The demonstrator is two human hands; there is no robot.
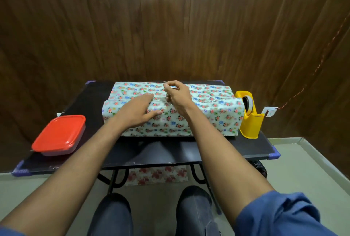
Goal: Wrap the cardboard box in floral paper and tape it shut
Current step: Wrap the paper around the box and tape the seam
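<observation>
With the left hand flat on the paper seam and the right hand pinching what may be tape, the overlap could spring open if pressure eases.

A wall of dark brown wood-grain panels fills the background, its vertical seams visible. A thin reddish twisted cord runs diagonally down the right panel. Below, a pale grey-green floor meets a light skirting strip. A black rectangular tabletop with purple corner guards stands on black curved metal legs.
</observation>
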